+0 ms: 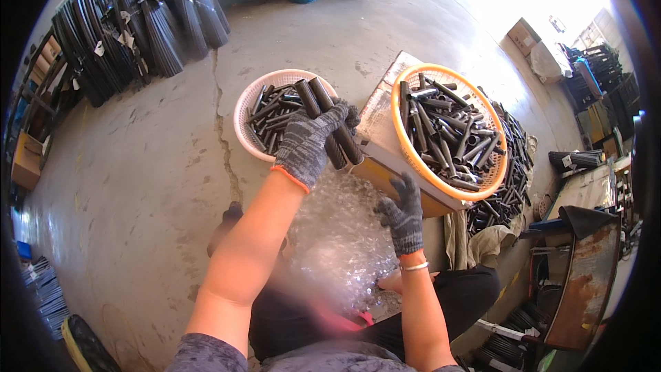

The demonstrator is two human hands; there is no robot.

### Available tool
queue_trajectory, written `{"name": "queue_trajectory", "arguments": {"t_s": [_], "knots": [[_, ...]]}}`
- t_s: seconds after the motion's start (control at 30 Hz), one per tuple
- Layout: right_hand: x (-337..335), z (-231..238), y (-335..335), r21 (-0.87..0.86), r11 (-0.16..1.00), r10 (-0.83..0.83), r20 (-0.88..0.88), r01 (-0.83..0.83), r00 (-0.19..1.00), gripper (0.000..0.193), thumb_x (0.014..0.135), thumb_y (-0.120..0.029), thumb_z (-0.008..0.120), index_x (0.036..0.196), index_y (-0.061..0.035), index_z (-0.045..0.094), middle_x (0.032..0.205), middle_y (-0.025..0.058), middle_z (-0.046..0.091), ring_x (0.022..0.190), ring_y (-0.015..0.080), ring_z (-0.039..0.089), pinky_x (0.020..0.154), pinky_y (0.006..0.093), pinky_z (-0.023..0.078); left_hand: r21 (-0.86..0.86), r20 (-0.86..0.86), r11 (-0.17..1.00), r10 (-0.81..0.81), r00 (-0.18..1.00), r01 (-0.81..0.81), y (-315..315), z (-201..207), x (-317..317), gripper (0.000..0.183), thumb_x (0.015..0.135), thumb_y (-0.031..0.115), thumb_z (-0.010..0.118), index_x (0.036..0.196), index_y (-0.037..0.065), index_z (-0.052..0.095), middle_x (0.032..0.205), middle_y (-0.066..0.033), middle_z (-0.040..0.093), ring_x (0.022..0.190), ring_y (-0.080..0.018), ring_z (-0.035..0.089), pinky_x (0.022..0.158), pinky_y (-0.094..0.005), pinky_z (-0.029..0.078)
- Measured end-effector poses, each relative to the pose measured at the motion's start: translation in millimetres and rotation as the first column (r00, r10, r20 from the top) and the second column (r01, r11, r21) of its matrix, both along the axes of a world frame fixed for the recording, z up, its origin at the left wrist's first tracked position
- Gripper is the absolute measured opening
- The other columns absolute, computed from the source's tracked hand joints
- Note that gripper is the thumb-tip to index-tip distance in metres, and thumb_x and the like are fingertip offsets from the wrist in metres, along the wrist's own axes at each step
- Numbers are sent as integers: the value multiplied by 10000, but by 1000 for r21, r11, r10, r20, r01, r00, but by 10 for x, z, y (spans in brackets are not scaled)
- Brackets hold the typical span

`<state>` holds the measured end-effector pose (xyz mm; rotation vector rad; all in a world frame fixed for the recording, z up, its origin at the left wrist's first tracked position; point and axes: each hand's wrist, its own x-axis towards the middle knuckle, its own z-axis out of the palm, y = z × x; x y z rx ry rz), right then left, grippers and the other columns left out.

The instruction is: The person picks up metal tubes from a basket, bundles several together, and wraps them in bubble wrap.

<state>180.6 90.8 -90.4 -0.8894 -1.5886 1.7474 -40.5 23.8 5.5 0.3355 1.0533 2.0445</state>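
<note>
The concrete floor (158, 145) carries the whole work area. On it, at right, a loose heap of black tubes (518, 165) lies beside a low box (380, 114). An orange plastic basket (396, 111), full of short black tubes, stands on the box. A smaller pale pink basket (239, 114), partly filled with thinner dark pieces, is placed to its left. Crumpled clear plastic (337, 227) covers the area below and between them.

The gloved left hand (306, 141) is closed around two dark tubes (307, 98), side by side and tilted. Their upper ends overlap the pink basket in view; their lower ends point toward the plastic, near the box. The gloved right hand (405, 213) is empty, fingers parted and slightly curled, just below the box edge.

Caution: the tubes are secured by one hand only. If the knit glove slips on a smooth wall, one tube may slide out endwise. Contact with the box or basket rim could twist the pair apart. Overfilling may let pieces roll off the orange basket.
</note>
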Motion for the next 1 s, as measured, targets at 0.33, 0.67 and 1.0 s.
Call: {"name": "queue_trajectory", "arguments": {"t_s": [0.33, 0.67, 1.0], "knots": [[-552, -185, -293, -577, 711, 103, -480, -402, 871, 244, 864, -335, 647, 948, -125, 555, 650, -45, 448, 523, 93, 413, 481, 243, 350, -19, -76, 1000, -7, 997, 6, 19, 33, 26, 130, 861, 133, 637, 897, 8, 626, 824, -66, 653, 740, -147, 625, 628, -260, 504], [1450, -2228, 1, -644, 639, -64, 499, 420, 864, 157, 871, -216, 588, 961, -102, 530, 776, 82, 597, 510, 239, 586, 392, 348, 425, 33, 88, 993, 106, 990, -110, 8, 144, -10, 110, 854, 81, 635, 934, 8, 614, 876, -83, 653, 776, -170, 633, 668, -265, 516], [-154, 27, -87, -52, 994, 98, -43, -100, 994, 808, 801, -74, 669, 1444, -136, 183, 1326, 173, 441, 722, 174, 642, 472, 221, 449, 28, 35, 999, 16, 999, -17, 62, 9, 40, 142, 863, 134, 630, 887, -6, 637, 815, -72, 648, 704, -155, 617, 614, -249, 490]]}}
